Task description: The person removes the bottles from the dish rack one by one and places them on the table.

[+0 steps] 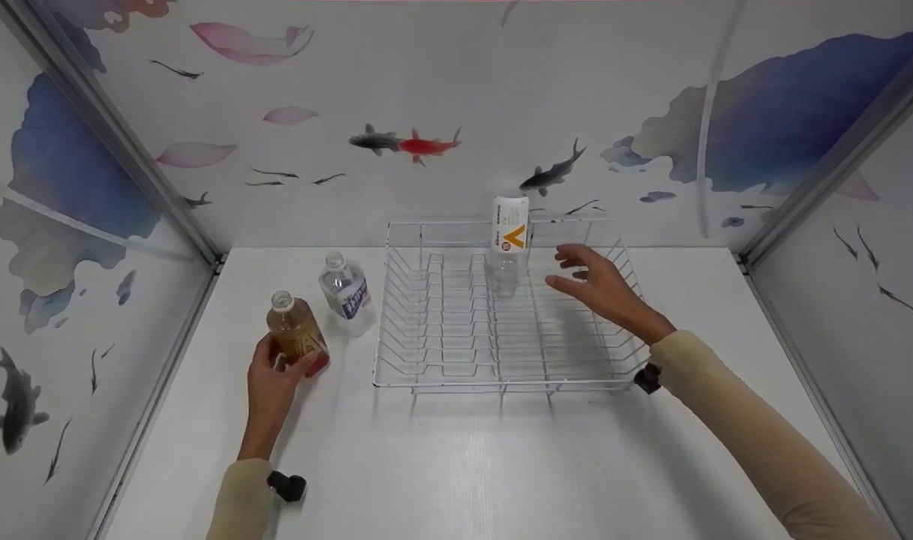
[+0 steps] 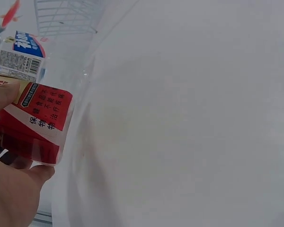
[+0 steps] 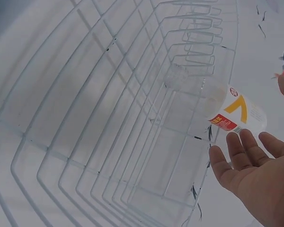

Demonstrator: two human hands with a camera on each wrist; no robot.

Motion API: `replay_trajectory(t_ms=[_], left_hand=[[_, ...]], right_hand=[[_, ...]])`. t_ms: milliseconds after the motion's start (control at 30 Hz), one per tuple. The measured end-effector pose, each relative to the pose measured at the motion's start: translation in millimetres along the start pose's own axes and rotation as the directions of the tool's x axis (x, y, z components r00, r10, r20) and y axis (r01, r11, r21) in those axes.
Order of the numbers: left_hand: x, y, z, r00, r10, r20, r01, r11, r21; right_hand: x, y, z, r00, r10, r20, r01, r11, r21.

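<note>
My left hand [image 1: 271, 382] grips a clear plastic bottle [image 1: 297, 330] with a gold and red label, thumb on one side and fingers on the other. The bottle is uncapped and leans slightly; its red lower part [image 2: 38, 123] fills the left of the left wrist view. Just behind it stands another clear bottle [image 1: 347, 292] with a blue and white label. Over the right part of the white wire rack [image 1: 456, 386], my right hand [image 1: 602, 289] has its fingers spread and holds nothing. Beside those fingers, a clear bottle with a white and orange label [image 3: 239, 111] stands labelled end up in the rack.
The rack stands on a white table [image 1: 456, 465], close to the back wall [image 1: 456, 75] painted with fish and petals. Side walls close in the table at left and right. Wire dividers [image 1: 456, 315] run along the rack's left half.
</note>
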State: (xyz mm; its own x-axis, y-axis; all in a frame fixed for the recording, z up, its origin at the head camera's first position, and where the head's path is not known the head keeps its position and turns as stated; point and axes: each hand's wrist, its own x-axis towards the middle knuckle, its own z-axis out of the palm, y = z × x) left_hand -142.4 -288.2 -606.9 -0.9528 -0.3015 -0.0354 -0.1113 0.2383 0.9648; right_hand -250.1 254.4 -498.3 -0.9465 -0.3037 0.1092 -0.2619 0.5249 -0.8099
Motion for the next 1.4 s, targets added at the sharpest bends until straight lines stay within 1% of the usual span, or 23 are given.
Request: replay_trajectory(t_ms=[200, 433, 567, 833, 1033, 1133, 1267, 1400], left_hand=[[0.2, -6.6, 1.6, 1.0, -0.016, -0.017, 0.016, 1.0, -0.005], [4.2, -10.8, 2.5, 0.999, 0.004, -0.033, -0.005, 1.0, -0.02], [5.6, -13.6, 3.1, 0.999, 0.001, -0.048, -0.001, 1.0, -0.01], [9.9, -11.3, 1.3, 0.999, -0.024, -0.031, 0.024, 1.0, 0.011], [11.6, -11.0, 0.9, 1.0, -0.015, -0.022, 0.015, 1.0, 0.005], [7.3, -11.8, 0.2, 1.0, -0.019, -0.012, 0.019, 1.0, 0.007], [-5.3, -11.0, -5.0, 0.999, -0.042, 0.0, 0.042, 0.998, 0.045], [-19.2, -6.9, -12.8, 0.999, -0.04, -0.019, 0.041, 0.995, 0.091]], right_hand=[[0.0, 0, -1, 1.0, 0.01, -0.012, -0.01, 1.0, -0.006], [-0.9, 2, -3, 1.0, 0.021, -0.017, -0.021, 1.0, -0.02], [-1.3, 2, -3, 0.999, 0.032, -0.012, -0.033, 0.999, -0.028], [-1.4, 4, -5, 0.999, 0.029, -0.023, -0.03, 0.999, -0.04], [0.9, 7, -6, 0.999, 0.017, -0.032, -0.018, 0.999, -0.032], [1.2, 5, -7, 0.999, 0.017, -0.03, -0.018, 0.999, -0.029], [1.6, 5, -8, 0.999, 0.021, -0.027, -0.022, 1.0, -0.019], [1.8, 4, -9, 0.999, 0.027, -0.024, -0.027, 1.0, -0.006]])
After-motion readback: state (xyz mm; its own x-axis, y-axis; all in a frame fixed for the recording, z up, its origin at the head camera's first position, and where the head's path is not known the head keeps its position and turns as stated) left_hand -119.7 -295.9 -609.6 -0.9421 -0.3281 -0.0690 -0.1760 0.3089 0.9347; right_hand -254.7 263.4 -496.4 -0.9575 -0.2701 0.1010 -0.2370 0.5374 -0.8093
